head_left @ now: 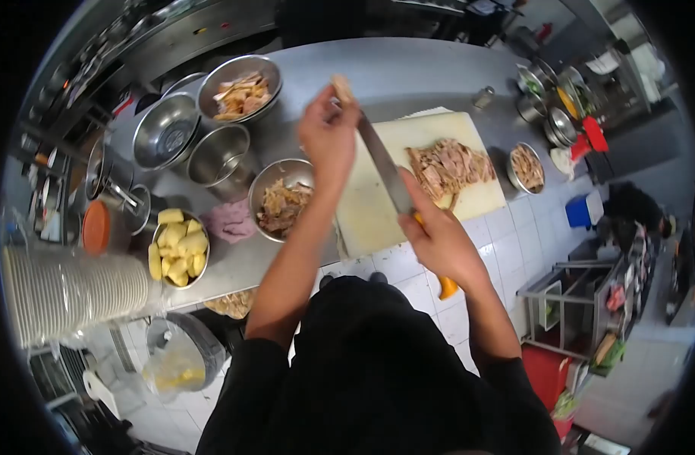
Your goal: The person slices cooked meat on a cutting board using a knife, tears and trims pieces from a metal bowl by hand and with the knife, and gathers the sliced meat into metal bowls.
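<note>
the left hand (326, 140) is up over the far left corner of the board, with its fingertips pinching a small bit of meat (341, 86); the right hand (438, 241) is wrapped round the yellow handle of the big knife (382, 161); the blade slants forward and left from the right fist, and its tip is right by the left fingers; the left arm reaches forward past a bowl of meat bits (281, 201), and the right arm leans in from the right, with its fist over the near side of the board.

under the blade is the pale cutting board (366, 216); its left part shows plain between the meat bowl and the knife; the heap of cut meat (448, 168) lies on the board, ahead and to the right of the right fist; the board's near edge is just below that fist, with floor tiles past it; off the board's right edge sits a small bowl of strips (526, 168); farther left of the left hand are a deep pot (220, 157) and a pink cloth (231, 221)
</note>
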Motion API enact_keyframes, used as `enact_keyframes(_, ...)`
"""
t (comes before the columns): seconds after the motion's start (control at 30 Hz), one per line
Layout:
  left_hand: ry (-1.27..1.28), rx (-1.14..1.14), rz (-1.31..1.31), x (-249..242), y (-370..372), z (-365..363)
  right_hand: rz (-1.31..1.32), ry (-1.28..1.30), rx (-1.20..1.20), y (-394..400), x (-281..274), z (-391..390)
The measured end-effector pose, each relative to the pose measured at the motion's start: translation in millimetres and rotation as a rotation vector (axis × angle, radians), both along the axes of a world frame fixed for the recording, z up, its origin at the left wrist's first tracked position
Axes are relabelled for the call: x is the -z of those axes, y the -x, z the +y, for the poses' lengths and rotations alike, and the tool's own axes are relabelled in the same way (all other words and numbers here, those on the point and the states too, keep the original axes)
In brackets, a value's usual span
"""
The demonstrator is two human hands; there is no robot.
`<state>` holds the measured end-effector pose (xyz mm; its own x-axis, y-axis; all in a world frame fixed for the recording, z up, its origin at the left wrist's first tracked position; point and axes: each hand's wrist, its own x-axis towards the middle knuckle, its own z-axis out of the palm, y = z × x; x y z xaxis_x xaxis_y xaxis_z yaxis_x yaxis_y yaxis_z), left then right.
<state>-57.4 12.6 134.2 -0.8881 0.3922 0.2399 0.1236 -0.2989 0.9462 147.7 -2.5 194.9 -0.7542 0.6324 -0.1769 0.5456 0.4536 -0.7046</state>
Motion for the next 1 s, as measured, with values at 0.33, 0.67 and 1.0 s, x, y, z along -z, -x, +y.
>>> enact_keyframes(0.33,0.093,0.399,-0.061,66.3,-98.2,89.8,-0.192,0.069,0.403,-86.2,16.6,-0.8)
enact_keyframes(0.67,0.454,0.550,0.445,50.7,-68.5,33.0,-0.224,0.104,0.470,-156.3,20.9,2.5)
enact_keyframes(1.0,0.886,0.067,0.216,38.2,41.7,-185.2,-0.286,0.104,-0.121,-107.7,97.9,31.3)
